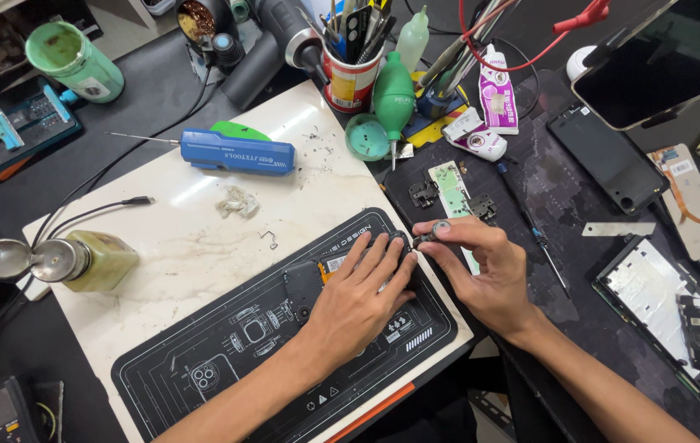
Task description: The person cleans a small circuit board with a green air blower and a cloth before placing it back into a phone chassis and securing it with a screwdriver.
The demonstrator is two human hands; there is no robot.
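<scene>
Left hand [358,299] laid flat, fingers spread, over a dark opened phone body [305,287], pressing it onto the black printed rubber work mat [227,361] on the pale marble-look board [177,246]. Right hand [485,275] just beside, thumb and forefinger pinched on a small grey cylindrical tool tip [434,233] at the phone's upper edge. Further up the board: blue electric screwdriver [237,152], crumpled grey wipe [237,202], small bent wire clip [269,239]. At left, yellowish glass liquid dispenser bottle with metal cap [79,260].
</scene>
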